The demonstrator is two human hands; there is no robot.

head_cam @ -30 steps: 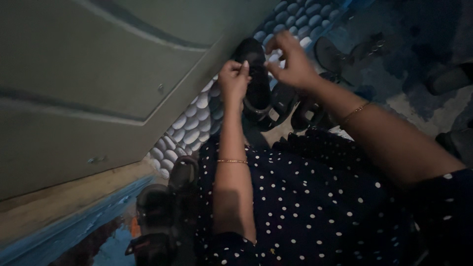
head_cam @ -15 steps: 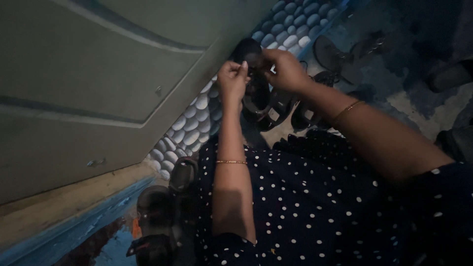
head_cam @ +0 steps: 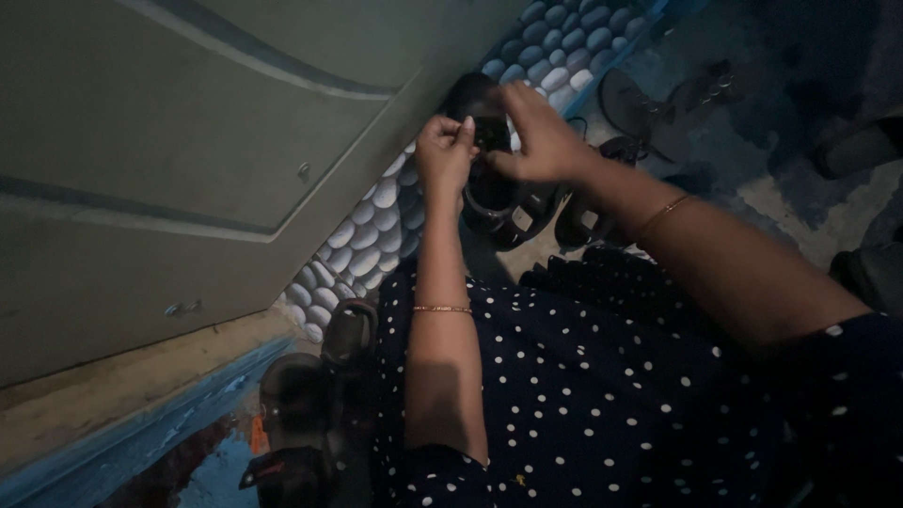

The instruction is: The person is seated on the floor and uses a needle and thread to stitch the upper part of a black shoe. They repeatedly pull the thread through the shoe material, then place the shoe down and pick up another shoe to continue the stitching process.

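Grey-green door (head_cam: 169, 141) fills the left side, with a pebble-patterned mat (head_cam: 376, 235) along its foot. Dark sandals (head_cam: 513, 202) lie on the mat just below both raised hands. Left hand (head_cam: 445, 150) and right hand (head_cam: 536, 141) meet fingertip to fingertip, each grip pinched narrow on a small dark object (head_cam: 491, 134) held between them, too dim to identify.
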